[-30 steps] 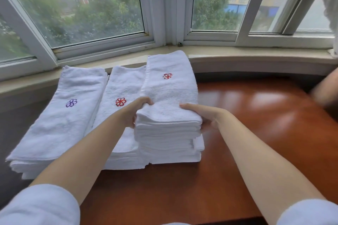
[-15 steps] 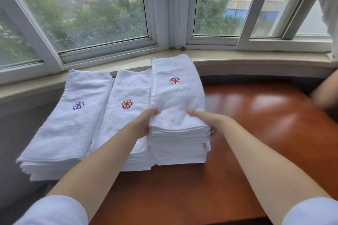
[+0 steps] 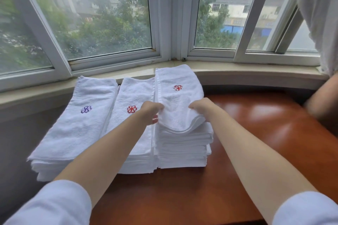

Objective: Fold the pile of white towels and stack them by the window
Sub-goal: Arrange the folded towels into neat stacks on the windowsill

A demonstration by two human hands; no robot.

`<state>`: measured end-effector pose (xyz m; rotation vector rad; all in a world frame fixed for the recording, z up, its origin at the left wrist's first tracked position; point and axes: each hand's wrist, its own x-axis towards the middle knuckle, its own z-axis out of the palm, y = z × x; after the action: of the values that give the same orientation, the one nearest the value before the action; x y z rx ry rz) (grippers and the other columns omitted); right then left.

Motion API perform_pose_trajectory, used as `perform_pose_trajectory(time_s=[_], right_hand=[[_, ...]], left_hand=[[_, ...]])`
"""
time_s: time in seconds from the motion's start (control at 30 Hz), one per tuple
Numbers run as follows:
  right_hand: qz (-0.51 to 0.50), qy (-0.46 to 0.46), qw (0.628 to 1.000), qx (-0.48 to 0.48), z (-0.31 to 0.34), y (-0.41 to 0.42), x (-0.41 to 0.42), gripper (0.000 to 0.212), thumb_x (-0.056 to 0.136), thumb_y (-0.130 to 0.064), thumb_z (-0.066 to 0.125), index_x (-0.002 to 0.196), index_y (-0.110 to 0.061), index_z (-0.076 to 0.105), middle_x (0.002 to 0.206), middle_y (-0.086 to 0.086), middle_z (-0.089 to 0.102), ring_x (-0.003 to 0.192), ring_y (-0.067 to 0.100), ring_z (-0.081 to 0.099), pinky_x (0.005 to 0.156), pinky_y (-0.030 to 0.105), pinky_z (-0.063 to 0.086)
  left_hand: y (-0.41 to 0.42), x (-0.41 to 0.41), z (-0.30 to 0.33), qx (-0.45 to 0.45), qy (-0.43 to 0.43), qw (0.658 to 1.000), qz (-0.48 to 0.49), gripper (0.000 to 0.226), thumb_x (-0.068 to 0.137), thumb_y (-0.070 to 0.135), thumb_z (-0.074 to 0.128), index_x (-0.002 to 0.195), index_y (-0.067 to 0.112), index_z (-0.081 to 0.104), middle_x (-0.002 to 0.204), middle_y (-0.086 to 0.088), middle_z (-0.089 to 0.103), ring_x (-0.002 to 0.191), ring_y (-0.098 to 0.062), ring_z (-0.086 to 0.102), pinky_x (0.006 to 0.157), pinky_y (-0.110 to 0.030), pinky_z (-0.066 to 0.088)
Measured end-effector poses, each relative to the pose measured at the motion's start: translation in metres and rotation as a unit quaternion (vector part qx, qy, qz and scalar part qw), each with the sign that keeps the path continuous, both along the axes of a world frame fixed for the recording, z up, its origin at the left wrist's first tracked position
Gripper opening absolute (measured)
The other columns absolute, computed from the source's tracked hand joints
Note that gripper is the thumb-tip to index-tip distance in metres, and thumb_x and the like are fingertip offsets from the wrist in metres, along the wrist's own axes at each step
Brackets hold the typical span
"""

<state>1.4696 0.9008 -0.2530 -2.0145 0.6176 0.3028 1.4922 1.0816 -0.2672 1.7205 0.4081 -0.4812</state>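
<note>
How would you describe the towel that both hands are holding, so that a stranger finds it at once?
Look at the wooden table under the window, where three stacks of white towels stand side by side. The towel tops the right stack, the tallest. Its mark is a red flower like the middle stack's, but only this towel is pinched by the left hand and right hand.

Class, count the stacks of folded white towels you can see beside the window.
3, side by side below the sill: left stack with a purple flower, middle stack with a red flower, right stack, tallest, also with a red flower.
</note>
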Motion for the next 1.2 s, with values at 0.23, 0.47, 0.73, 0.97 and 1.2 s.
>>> perform_pose_trajectory(time_s=[0.23, 0.47, 0.73, 0.97, 1.2], right_hand=[[0.002, 0.011, 1.000, -0.008, 0.001, -0.008, -0.004, 0.049, 0.088, -0.024, 0.065, 0.130, -0.008, 0.048, 0.114, 0.011, 0.059, 0.086, 0.029, 0.061, 0.065, 0.035, 0.051], [-0.053, -0.027, 0.850, 0.523, 0.022, -0.013, -0.002, 0.022, 0.091, -0.018, 0.051, 0.092, 0.000, 0.064, 0.075, 0.007, 0.068, 0.062, 0.020, 0.066, 0.056, 0.025, 0.055], [0.063, -0.017, 0.785, 0.616, 0.019, 0.004, -0.004, 0.044, 0.088, -0.032, 0.052, 0.121, -0.004, 0.057, 0.110, 0.016, 0.062, 0.099, 0.032, 0.058, 0.099, 0.052, 0.043], [0.095, -0.038, 0.776, 0.622, 0.009, 0.006, 0.015, 0.064, 0.091, -0.048, 0.049, 0.140, -0.008, 0.049, 0.133, 0.018, 0.055, 0.120, 0.036, 0.053, 0.102, 0.052, 0.042], [-0.066, -0.052, 0.844, 0.530, -0.035, 0.008, 0.072, 0.066, 0.089, -0.053, 0.056, 0.141, -0.013, 0.050, 0.132, 0.015, 0.060, 0.122, 0.035, 0.057, 0.106, 0.047, 0.042]], left_hand=[[-0.013, -0.002, 0.009, 0.014, 0.046, 0.997, -0.064, 0.020, 0.093, 0.024, 0.058, 0.082, 0.011, 0.048, 0.062, -0.002, 0.048, 0.049, -0.011, 0.050, 0.051, -0.016, 0.041], [0.017, 0.001, 0.023, -0.100, 0.092, 0.990, -0.022, 0.060, 0.075, 0.036, 0.071, 0.124, 0.011, 0.047, 0.114, -0.012, 0.060, 0.094, -0.027, 0.066, 0.088, -0.038, 0.054], [0.031, 0.005, 0.020, -0.203, 0.118, 0.971, -0.056, 0.039, 0.080, 0.049, 0.063, 0.098, 0.014, 0.067, 0.089, -0.005, 0.068, 0.077, -0.024, 0.067, 0.073, -0.032, 0.055], [0.055, 0.022, 0.046, -0.250, 0.079, 0.964, -0.038, 0.012, 0.083, 0.019, 0.057, 0.086, 0.007, 0.059, 0.075, -0.003, 0.058, 0.055, -0.014, 0.062, 0.048, -0.018, 0.053], [0.092, 0.012, 0.026, -0.002, 0.052, 0.998, -0.036, 0.016, 0.094, 0.020, 0.056, 0.082, 0.011, 0.055, 0.049, -0.001, 0.062, 0.036, -0.013, 0.059, 0.036, -0.020, 0.048]])
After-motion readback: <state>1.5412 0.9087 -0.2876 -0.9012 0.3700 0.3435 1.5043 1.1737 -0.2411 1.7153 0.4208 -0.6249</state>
